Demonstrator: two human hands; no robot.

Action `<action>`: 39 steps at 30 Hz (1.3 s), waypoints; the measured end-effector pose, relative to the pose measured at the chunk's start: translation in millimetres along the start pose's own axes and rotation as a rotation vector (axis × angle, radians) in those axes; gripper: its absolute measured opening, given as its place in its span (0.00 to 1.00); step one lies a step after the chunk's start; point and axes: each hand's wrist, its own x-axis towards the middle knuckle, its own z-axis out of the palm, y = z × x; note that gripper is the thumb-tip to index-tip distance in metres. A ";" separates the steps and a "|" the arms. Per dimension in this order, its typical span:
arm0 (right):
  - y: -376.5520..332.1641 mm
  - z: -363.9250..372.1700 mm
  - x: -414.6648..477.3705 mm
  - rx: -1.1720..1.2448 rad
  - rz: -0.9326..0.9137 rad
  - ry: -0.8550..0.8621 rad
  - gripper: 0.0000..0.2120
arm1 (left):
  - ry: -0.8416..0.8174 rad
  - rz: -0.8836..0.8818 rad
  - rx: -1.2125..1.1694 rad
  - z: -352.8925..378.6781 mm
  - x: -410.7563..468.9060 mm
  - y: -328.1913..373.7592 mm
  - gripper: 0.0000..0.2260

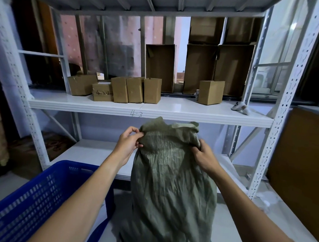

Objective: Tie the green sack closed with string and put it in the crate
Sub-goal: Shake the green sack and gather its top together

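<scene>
A tall green woven sack stands upright on the floor in front of me, its mouth loose and crumpled at the top. My left hand pinches the sack's left upper edge between thumb and fingers. My right hand grips the right side of the neck, fingers curled into the fabric. A blue perforated plastic crate sits at the lower left, beside the sack. No string is visible.
A white metal shelving unit stands right behind the sack. Its middle shelf carries several brown cardboard boxes and a small white object at the right. A brown board leans at the far right.
</scene>
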 end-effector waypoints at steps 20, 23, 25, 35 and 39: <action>-4.1 -0.5 -8.9 0.079 -0.029 0.129 0.07 | 0.040 0.014 0.228 8.2 -8.4 9.2 0.11; -1.4 -2.9 -7.6 0.083 -0.028 0.141 0.10 | 0.039 0.002 0.241 2.0 -8.8 8.8 0.09; -0.9 -6.7 -6.4 0.089 -0.023 0.148 0.11 | 0.038 0.005 0.247 -1.3 -10.1 7.3 0.09; 0.9 -18.9 -9.8 0.179 -0.062 -0.017 0.05 | 0.064 0.020 0.170 -1.2 -8.9 7.5 0.08; 5.4 -28.3 -3.0 -0.153 -0.107 0.090 0.07 | 0.053 0.027 0.179 -4.1 -6.9 8.0 0.12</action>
